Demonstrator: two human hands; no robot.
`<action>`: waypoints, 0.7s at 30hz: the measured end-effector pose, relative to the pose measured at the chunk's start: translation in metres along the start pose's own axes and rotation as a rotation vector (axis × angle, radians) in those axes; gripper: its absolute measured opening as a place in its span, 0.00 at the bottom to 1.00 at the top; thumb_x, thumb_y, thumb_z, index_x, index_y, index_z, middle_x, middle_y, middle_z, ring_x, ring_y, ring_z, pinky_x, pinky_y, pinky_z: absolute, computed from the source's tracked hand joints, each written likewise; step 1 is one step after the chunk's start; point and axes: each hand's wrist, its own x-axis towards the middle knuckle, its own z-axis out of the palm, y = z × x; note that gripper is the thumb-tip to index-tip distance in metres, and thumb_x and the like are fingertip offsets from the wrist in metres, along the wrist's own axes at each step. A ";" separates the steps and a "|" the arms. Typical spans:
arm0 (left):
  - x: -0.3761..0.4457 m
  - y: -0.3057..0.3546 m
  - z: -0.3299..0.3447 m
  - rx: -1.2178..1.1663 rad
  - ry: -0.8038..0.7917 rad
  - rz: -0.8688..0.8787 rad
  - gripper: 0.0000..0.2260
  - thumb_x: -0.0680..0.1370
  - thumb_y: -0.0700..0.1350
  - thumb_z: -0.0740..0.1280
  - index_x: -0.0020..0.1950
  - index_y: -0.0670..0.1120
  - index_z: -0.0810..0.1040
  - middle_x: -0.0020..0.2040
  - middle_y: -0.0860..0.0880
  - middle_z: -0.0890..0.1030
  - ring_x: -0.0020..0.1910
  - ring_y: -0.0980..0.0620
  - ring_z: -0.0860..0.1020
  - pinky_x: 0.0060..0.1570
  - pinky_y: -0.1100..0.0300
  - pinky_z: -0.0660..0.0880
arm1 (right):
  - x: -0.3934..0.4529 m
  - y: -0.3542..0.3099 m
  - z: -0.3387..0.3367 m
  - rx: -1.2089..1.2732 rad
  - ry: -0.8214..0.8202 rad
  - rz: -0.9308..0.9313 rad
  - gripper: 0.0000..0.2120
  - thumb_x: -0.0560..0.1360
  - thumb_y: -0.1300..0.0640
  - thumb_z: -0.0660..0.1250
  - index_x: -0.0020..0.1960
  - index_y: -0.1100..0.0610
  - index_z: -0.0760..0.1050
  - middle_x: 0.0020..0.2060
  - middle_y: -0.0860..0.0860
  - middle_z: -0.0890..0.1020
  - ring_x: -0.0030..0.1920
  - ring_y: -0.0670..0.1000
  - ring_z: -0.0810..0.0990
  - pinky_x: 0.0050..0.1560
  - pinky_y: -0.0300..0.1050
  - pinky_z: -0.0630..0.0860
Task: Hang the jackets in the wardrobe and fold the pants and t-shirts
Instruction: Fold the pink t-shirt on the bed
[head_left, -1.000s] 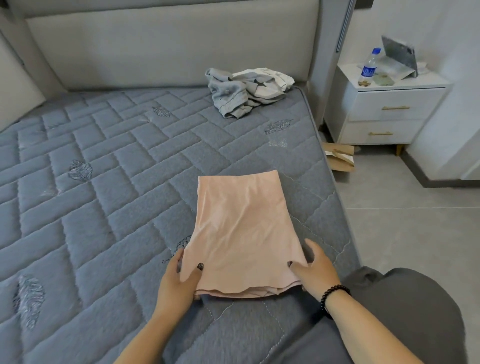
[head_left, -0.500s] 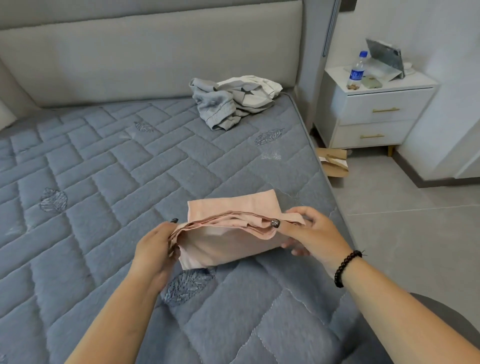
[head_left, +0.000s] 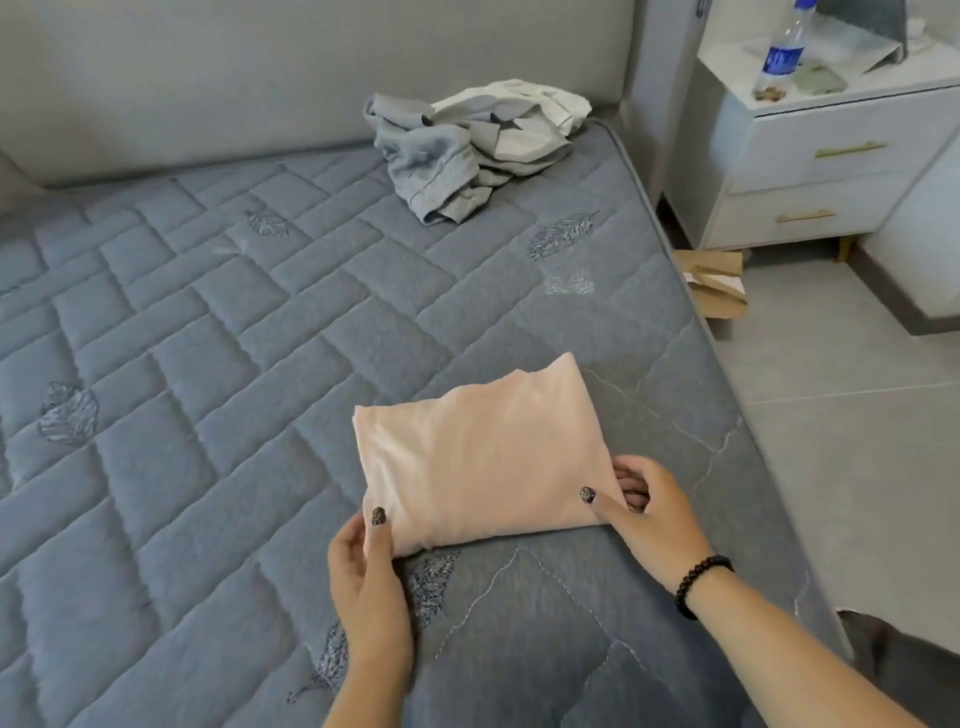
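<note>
We see a pink folded garment lying flat on a grey quilted mattress, near the mattress's right edge and well apart from the headboard.

Left hand is at the garment's near-left corner: thumb lies on top of the fabric, dark-painted nail up, other fingers sit against the garment's left edge, w/ their tips hidden, so the hand pinches that corner.

Right hand is at the garment's near-right corner: thumb presses on top of the fabric, the other fingers curl in beside and under the garment's right edge, pinching it. A black bead bracelet circles the right wrist.

Beyond the garment, close to the headboard, a crumpled pile of grey & white clothes rests on the mattress, unfolded.

To the right of the mattress, a white nightstand w/ two gold-handled drawers carries a water bottle w/ a blue label. On the tiled floor between mattress & nightstand lies a piece of brown cardboard.
</note>
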 end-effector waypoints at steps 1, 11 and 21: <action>-0.008 -0.005 0.001 -0.005 0.012 0.050 0.11 0.81 0.50 0.64 0.59 0.46 0.73 0.51 0.53 0.78 0.48 0.61 0.76 0.48 0.64 0.71 | -0.003 0.009 0.002 0.037 0.042 0.000 0.16 0.70 0.55 0.75 0.53 0.46 0.73 0.54 0.48 0.77 0.52 0.43 0.76 0.52 0.35 0.73; 0.004 0.011 0.018 -0.122 -0.153 -0.076 0.08 0.81 0.48 0.61 0.58 0.53 0.78 0.53 0.55 0.83 0.52 0.59 0.80 0.53 0.61 0.73 | 0.009 0.026 0.010 -0.269 0.011 -0.218 0.09 0.76 0.49 0.66 0.40 0.51 0.70 0.45 0.44 0.69 0.48 0.48 0.70 0.47 0.37 0.65; -0.031 0.015 -0.014 -0.321 -0.161 -0.266 0.06 0.81 0.37 0.60 0.49 0.40 0.76 0.48 0.45 0.83 0.47 0.50 0.81 0.44 0.58 0.79 | -0.021 0.022 -0.032 -0.168 -0.014 -0.139 0.13 0.73 0.60 0.71 0.33 0.60 0.71 0.43 0.51 0.77 0.44 0.50 0.77 0.43 0.26 0.68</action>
